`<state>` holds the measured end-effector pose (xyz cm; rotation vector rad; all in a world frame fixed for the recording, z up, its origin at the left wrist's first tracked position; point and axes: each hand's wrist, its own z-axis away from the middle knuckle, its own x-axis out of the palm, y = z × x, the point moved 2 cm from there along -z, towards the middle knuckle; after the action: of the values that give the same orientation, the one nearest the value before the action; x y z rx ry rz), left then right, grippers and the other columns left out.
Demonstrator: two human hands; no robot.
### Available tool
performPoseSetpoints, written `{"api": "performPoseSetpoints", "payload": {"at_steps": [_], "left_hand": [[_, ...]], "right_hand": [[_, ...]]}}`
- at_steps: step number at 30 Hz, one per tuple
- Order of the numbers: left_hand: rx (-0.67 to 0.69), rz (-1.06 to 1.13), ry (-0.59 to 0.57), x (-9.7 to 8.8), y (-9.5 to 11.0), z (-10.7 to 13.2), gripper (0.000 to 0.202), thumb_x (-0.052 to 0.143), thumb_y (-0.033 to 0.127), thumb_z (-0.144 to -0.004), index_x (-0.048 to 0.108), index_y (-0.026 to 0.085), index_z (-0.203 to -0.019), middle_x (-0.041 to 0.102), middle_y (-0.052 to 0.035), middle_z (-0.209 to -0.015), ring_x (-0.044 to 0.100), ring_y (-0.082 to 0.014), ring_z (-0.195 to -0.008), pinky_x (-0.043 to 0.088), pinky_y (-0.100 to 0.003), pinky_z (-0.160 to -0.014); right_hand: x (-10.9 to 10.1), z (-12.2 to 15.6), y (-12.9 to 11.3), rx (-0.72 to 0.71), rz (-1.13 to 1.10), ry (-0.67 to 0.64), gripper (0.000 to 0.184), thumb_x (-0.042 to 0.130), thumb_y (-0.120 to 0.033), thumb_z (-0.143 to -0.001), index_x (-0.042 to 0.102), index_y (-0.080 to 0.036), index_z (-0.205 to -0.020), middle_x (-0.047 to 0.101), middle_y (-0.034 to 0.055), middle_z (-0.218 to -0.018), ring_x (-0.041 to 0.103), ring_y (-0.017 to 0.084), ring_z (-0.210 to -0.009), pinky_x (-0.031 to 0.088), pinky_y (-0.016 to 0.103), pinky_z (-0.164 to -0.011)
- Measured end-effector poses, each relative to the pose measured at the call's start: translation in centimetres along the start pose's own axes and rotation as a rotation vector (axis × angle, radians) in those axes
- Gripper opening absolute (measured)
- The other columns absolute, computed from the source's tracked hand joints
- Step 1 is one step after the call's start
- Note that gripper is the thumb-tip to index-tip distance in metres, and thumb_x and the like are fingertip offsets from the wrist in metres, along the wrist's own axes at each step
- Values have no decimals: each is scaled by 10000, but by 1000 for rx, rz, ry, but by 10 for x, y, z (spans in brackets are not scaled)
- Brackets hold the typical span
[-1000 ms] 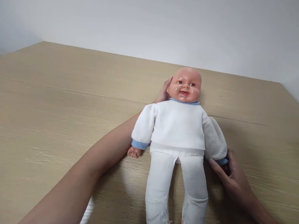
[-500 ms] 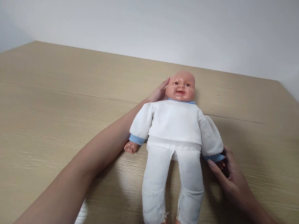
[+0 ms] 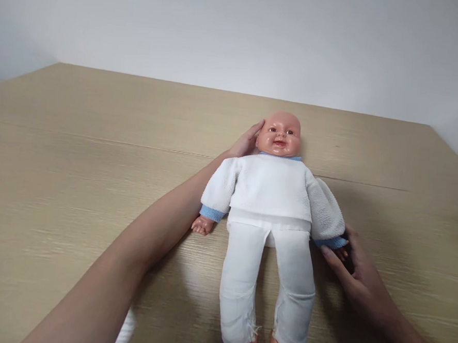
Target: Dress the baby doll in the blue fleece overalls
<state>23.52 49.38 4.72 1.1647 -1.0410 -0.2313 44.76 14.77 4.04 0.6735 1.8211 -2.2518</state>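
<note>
A baby doll [image 3: 272, 189] lies on its back on the table, face up, its head toward the far side. It wears a white fleece top with blue cuffs and collar, and white trousers with frayed hems. My left hand [image 3: 248, 140] cups the side of the doll's bald head [image 3: 283, 136], fingers stretched along it; part of the hand is hidden behind the head. On the right, my right hand [image 3: 357, 267] is closed around the doll's cuffed hand [image 3: 340, 252], thumb near the blue cuff. The doll's feet run out of the bottom of the view.
A light wooden table [image 3: 76, 183] fills most of the view, with a seam running across it. Behind its far edge stands a pale wall [image 3: 237, 37]. A bright white patch [image 3: 126, 333] shows below my left forearm.
The doll, both hands and the table all sit slightly further right in the view. Both hands keep the same places on the doll.
</note>
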Motion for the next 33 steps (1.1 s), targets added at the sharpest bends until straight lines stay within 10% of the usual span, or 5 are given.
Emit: {"api": "performPoseSetpoints", "payload": {"at_steps": [33], "left_hand": [[97, 31, 91, 11, -4, 7, 709, 626, 771, -1062, 767, 229, -1496, 888, -111, -1303, 763, -408, -1428, 499, -559, -1370]], "right_hand": [[-1, -3, -10, -60, 77, 1, 661, 733, -682, -1043, 591, -292, -1556, 765, 152, -1485, 772, 369, -1302, 652, 464, -1079]]}}
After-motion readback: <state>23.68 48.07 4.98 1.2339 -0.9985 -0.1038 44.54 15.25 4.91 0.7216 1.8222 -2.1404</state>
